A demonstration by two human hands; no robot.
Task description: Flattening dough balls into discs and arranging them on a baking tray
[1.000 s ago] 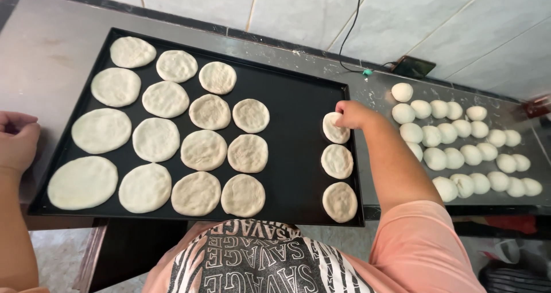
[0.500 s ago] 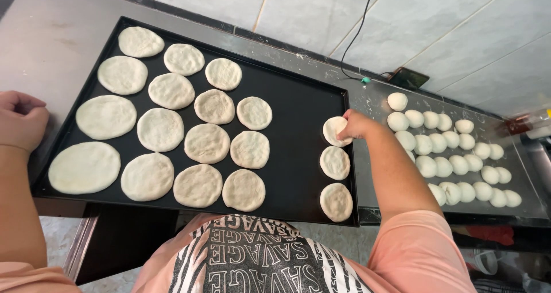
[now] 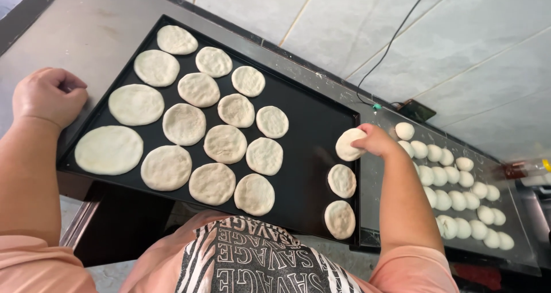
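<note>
A black baking tray [image 3: 310, 103] lies on the grey counter and carries several flattened dough discs in rows. My right hand [image 3: 376, 141] rests at the tray's right edge, fingers closed on a flat dough disc [image 3: 348, 145] that it holds just above the tray. Two more discs [image 3: 342, 181] lie below it along that same edge. My left hand [image 3: 49, 95] is curled into a loose fist on the counter at the tray's left rim, holding nothing.
Several round dough balls [image 3: 453, 184] sit in rows on the counter to the right of the tray. A black cable [image 3: 396, 35] runs down the tiled wall to a small dark device [image 3: 416, 110]. The counter's front edge is near my body.
The camera view has shifted and tilted. My right hand stays at the tray's right edge with the dough disc. My left fist remains at the left rim.
</note>
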